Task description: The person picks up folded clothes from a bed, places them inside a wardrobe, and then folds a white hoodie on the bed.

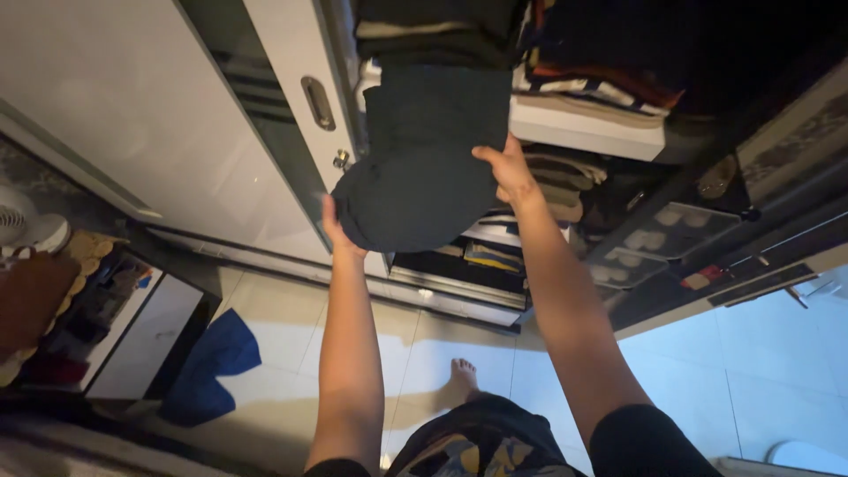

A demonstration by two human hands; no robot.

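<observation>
A folded dark garment (424, 163) is gripped at both edges by the left hand (338, 231) and right hand (505, 170), probably being shelved; the shelf (585, 129) just beyond must next be reached.

Bare arms, dark short sleeves, patterned shorts.
Black sleeve (640, 442) at lower right; dark shorts (481, 442) with yellow and grey patches; one bare foot (462, 375).
</observation>
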